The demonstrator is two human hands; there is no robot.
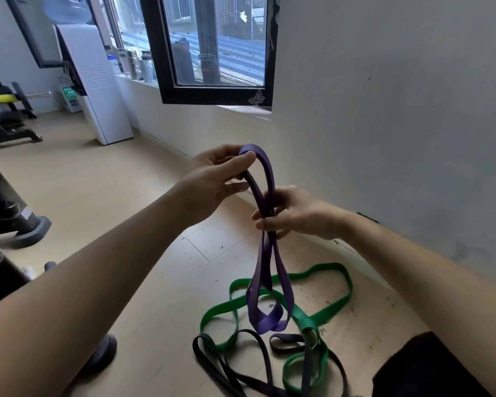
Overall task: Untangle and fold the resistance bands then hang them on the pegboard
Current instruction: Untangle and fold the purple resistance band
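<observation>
Bands = soft, light, floppy rubber; grippy rather than slick, nothing fragile, so firm pinches should be ok. Purple band (254, 293) hangs btwn both hands, doubled into long loops, lower end dangling over the floor (126, 196). Left hand (212, 181) holds the top bend, thumb + fingers curled round it. Right hand (292, 213) sits lower, fingers closed round the strands, bunching them together. Best hold, I'd say: at the bends w/ strands stacked flat, else it springs open. Green band (304, 316) + black band (204, 353) lie on floor below, looped thru each other. Pegboard not in view.
</observation>
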